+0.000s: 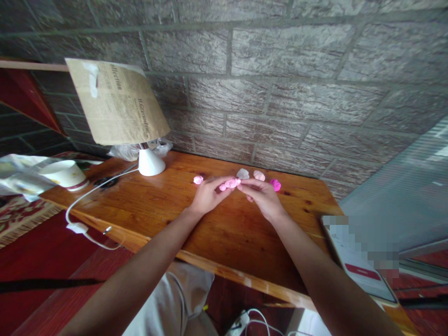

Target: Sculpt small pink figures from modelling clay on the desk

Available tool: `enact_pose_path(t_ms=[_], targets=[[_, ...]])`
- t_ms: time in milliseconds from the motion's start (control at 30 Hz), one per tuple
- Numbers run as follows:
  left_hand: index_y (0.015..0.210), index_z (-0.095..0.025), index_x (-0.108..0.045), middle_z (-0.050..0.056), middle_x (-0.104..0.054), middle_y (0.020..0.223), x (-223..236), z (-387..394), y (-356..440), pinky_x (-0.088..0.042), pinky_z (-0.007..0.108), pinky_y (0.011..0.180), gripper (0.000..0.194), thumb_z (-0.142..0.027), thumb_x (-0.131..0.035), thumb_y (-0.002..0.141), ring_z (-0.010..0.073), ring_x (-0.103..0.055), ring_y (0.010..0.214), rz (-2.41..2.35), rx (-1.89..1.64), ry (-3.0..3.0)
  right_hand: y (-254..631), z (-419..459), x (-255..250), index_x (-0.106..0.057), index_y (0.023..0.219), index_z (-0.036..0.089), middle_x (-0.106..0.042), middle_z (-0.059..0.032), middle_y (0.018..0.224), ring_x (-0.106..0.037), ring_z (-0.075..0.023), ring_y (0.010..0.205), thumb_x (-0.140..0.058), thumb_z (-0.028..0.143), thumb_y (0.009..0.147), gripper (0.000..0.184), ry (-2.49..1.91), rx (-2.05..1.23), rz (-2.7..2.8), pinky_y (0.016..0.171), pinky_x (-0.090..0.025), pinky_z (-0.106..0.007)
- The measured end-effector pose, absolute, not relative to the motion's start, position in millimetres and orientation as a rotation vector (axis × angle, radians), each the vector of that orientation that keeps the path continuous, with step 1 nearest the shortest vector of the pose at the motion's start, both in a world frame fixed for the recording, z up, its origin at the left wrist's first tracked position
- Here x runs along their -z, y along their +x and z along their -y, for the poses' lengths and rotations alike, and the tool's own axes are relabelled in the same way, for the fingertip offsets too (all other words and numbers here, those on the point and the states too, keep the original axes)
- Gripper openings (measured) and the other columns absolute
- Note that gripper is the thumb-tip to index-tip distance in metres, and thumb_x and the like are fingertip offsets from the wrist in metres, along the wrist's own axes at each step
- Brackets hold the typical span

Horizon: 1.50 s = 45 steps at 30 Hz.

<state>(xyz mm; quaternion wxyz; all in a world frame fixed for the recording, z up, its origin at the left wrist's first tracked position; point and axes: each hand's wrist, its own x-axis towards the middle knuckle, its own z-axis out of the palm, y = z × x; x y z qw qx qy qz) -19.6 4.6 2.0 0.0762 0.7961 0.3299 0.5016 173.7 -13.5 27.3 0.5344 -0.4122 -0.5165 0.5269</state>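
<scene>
Over the middle of the wooden table, my left hand (207,193) and my right hand (262,196) meet at a lumpy piece of pink modelling clay (231,184). The fingers of my left hand close round its left part. At its right end, my right thumb and fingertips pinch it. Behind the hands lie a white clay lump (242,174) and a pale pink one (259,175). A magenta clay lump (276,185) is just right of my right hand. To the left of my left hand sits a light pink clay lump (198,179).
A lamp (151,162) with a newsprint shade stands at the table's back left, its white cord hanging over the front edge. Left of it are a paper cup (66,174) and dark scissors (107,182). A tablet (360,261) lies at the right edge. A stone wall rises behind.
</scene>
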Motion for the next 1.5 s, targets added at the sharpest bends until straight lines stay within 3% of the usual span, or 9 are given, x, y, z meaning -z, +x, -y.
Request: enact_pose_path(t_ms=[600, 833, 1033, 1267, 1500], targets=[[0.119, -0.021, -0.072, 0.009, -0.077, 0.115, -0.6, -4.5, -18.5, -0.06, 0.032, 0.085, 0.033, -0.034, -0.071, 0.089, 0.022, -0.076, 0.097, -0.928, -1.496, 2.406, 177.5, 11.3, -19.6, -0.082, 0.086, 0.019, -0.068, -0.0013, 0.064, -0.049, -0.0091, 0.052, -0.086, 0.045, 0.064, 0.035, -1.033, -1.222, 1.319, 0.05, -0.035, -0.025], [0.114, -0.016, -0.07, 0.012, -0.076, 0.117, -5.8, -3.5, -12.3, -0.057, 0.036, 0.094, 0.037, -0.04, -0.073, 0.086, 0.0232, -0.073, 0.105, -0.902, -1.468, 1.964, 180.9, 8.8, -28.1, -0.082, 0.084, 0.02, -0.073, -0.0032, 0.076, -0.048, -0.0074, 0.051, -0.086, 0.045, 0.062, 0.034, -1.017, -1.204, 1.248, 0.048, -0.036, -0.024], [0.109, -0.015, -0.067, 0.011, -0.077, 0.106, -5.6, -8.5, -12.8, -0.058, 0.032, 0.074, 0.043, -0.046, -0.077, 0.081, 0.017, -0.071, 0.078, -0.815, -1.346, 1.649, 180.3, 9.9, -30.0, -0.081, 0.086, 0.019, -0.073, -0.0039, 0.078, -0.05, -0.008, 0.052, -0.086, 0.047, 0.06, 0.038, -1.1, -1.178, 1.181, 0.049, -0.038, -0.025], [0.106, -0.016, -0.069, 0.01, -0.076, 0.112, -4.3, -7.0, -10.3, -0.055, 0.037, 0.095, 0.04, -0.04, -0.082, 0.076, 0.0224, -0.071, 0.102, -0.786, -1.361, 1.721, 175.4, 14.9, -29.6, -0.082, 0.088, 0.02, -0.073, -0.0029, 0.075, -0.05, -0.008, 0.052, -0.086, 0.051, 0.062, 0.04, -1.032, -1.229, 1.284, 0.049, -0.037, -0.024], [0.107, -0.016, -0.069, 0.01, -0.077, 0.109, -1.8, -9.2, -12.4, -0.058, 0.036, 0.091, 0.038, -0.037, -0.081, 0.078, 0.021, -0.073, 0.098, -0.807, -1.392, 1.845, 176.8, 13.7, -28.9, -0.082, 0.082, 0.02, -0.073, -0.0028, 0.072, -0.052, -0.0089, 0.052, -0.088, 0.049, 0.058, 0.038, -1.019, -1.203, 1.276, 0.049, -0.038, -0.025]])
